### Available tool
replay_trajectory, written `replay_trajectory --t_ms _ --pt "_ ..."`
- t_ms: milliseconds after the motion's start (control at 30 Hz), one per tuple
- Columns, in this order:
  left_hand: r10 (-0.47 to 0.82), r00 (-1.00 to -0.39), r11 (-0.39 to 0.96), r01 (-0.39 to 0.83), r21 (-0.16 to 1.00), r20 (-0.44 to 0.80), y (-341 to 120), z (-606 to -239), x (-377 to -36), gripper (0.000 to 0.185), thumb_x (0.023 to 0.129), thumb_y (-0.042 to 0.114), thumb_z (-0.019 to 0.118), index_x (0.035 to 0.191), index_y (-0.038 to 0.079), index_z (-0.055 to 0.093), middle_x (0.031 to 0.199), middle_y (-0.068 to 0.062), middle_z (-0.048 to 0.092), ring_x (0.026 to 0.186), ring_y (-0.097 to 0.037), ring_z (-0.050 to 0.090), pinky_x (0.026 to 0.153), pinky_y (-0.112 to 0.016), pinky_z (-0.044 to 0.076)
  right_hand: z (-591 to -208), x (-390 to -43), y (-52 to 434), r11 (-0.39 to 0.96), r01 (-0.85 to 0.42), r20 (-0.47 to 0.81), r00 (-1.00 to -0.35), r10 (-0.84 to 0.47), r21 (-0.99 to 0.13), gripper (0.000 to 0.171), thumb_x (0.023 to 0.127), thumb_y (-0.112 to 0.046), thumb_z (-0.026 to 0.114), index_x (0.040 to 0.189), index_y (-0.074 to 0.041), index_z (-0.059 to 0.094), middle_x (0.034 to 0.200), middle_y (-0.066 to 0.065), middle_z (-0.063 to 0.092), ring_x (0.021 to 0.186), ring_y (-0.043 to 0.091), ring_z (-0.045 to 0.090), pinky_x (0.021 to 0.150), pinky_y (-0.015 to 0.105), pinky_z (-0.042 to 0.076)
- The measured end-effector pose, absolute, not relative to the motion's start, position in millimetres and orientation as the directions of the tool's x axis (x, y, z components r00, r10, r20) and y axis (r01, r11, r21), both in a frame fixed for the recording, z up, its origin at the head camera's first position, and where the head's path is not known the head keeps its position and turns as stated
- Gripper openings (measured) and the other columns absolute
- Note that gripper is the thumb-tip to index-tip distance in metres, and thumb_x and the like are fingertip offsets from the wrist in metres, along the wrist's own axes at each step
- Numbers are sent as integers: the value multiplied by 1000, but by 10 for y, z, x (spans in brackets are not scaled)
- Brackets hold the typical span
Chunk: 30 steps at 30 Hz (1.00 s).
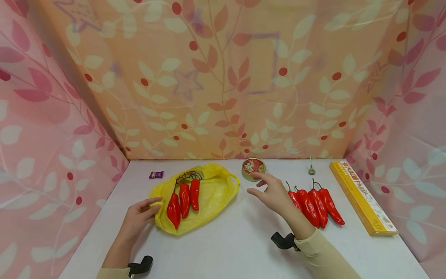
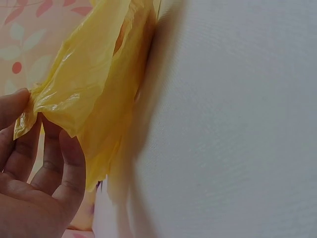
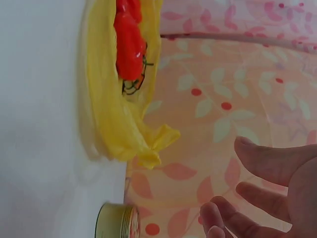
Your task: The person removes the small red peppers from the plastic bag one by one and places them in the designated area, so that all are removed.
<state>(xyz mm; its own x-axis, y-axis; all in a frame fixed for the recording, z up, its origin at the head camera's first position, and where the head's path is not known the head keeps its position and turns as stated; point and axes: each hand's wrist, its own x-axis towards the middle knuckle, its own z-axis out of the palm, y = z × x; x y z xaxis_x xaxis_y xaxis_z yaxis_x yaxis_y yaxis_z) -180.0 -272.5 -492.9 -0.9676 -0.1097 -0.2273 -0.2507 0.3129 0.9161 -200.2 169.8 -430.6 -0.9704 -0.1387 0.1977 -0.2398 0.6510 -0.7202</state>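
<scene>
At the left, my left hand [image 1: 136, 217] pinches the edge of a yellow plastic bag [image 1: 214, 199] between thumb and fingers; the left wrist view shows the pinched bag film [image 2: 74, 94] up close. Three red chili peppers [image 1: 185, 200] lie on the bag, beside a dark netted pattern [image 1: 191, 176]. My right hand [image 1: 273, 192] hovers between the bag and several more red peppers [image 1: 318, 203] on the table, its fingers apart and nothing in them. It partly covers the leftmost of those peppers. In the right wrist view, the bag [image 3: 106, 109] stands apart from the fingers.
A round red-and-gold tin [image 1: 253, 167] sits behind the right hand. Farther right are a small green-stemmed item [image 1: 311, 169] and a long yellow box [image 1: 359, 197]. A purple wrapped sweet [image 1: 156, 174] lies at back left. Patterned cloth [image 1: 223, 97] encloses the white table [image 1: 223, 248].
</scene>
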Motion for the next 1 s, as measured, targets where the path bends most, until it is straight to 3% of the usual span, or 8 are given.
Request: replay_trajectory --t_ms 333,733,1000 --pt "-106 -966 303 -256 918 -235 -2723 -4932 -1812 47 99 31 66 141 12 59 149 -13 49 115 -19 60 91 -23 57 -4308 -2187 1322 541 -307 227 -951 -211 -783 52 86 -29 82 134 -15 65 125 5 70 102 25 68 79 35 61" --pt "-111 -968 300 -250 920 -227 -2735 -4937 -1807 46 99 31 66 140 12 60 150 -13 48 113 -17 61 90 -23 57 -4411 -2435 680 420 -274 186 -953 -238 -866 52 89 -29 79 137 -18 62 128 10 68 109 34 67 90 44 59" --pt "-105 -971 301 -238 924 -215 -2727 -4908 -1787 46 99 30 66 140 10 59 149 -13 49 113 -16 61 90 -21 56 -4545 -2609 307 400 -218 111 -956 -272 -890 58 89 -34 78 141 -16 58 133 16 64 110 36 66 89 43 60"
